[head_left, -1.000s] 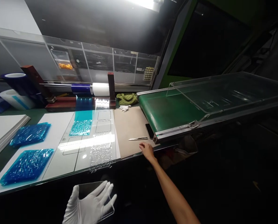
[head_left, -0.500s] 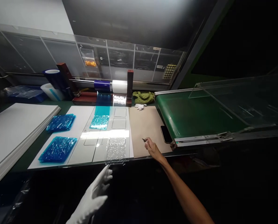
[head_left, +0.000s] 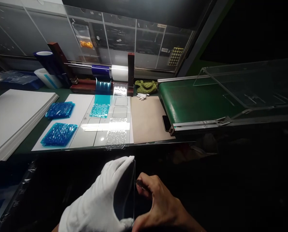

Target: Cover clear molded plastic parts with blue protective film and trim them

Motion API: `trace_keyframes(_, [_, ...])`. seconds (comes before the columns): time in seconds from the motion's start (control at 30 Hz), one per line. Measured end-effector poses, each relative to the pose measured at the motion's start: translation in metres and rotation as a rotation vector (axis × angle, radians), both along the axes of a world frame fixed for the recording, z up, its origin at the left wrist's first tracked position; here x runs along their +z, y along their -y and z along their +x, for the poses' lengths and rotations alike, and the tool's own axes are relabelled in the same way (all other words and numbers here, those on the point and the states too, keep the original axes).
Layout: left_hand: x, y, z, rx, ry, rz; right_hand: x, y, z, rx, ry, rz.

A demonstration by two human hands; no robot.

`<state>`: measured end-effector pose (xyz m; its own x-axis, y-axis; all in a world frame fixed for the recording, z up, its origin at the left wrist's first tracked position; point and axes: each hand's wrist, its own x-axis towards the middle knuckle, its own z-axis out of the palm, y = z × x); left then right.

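Note:
My left hand, in a white glove, grips a thin clear panel by its opposite edges, thumb below and fingers above. The panel stands nearly edge-on to me, in front of the table's near edge. My bare right hand is just right of the panel, its fingers closed on a small dark pointed tool. The tool's end is close to the panel's edge; whether it touches, I cannot tell. Part of the right thumb is cut off by the bottom of the view.
On the table lie two blue film stacks, a brown board and a phone. Behind are a blue film roll and a white roll on a rack. A green conveyor is right; white sheets left.
The right hand has come from above the brown board down to beside the left hand, tool still in it. The left hand has risen and turned, and the clear panel now shows in it.

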<state>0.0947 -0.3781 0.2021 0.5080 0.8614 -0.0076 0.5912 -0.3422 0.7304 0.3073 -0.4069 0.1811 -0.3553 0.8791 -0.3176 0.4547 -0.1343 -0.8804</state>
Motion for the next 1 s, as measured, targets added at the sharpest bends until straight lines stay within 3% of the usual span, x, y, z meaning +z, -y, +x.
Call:
trace_keyframes(0.23, [0.014, 0.013, 0.013, -0.095, -0.084, 0.103, -0.014, 0.021, 0.008, 0.001, -0.050, 0.023])
trace_keyframes(0.67, [0.030, 0.006, 0.030, -0.207, -0.093, 0.039, -0.001, 0.020, 0.005, 0.014, -0.096, 0.053])
trace_keyframes(1.0, [0.030, -0.001, 0.032, -0.236, -0.156, 0.084, -0.003, 0.022, 0.005, -0.018, -0.156, -0.109])
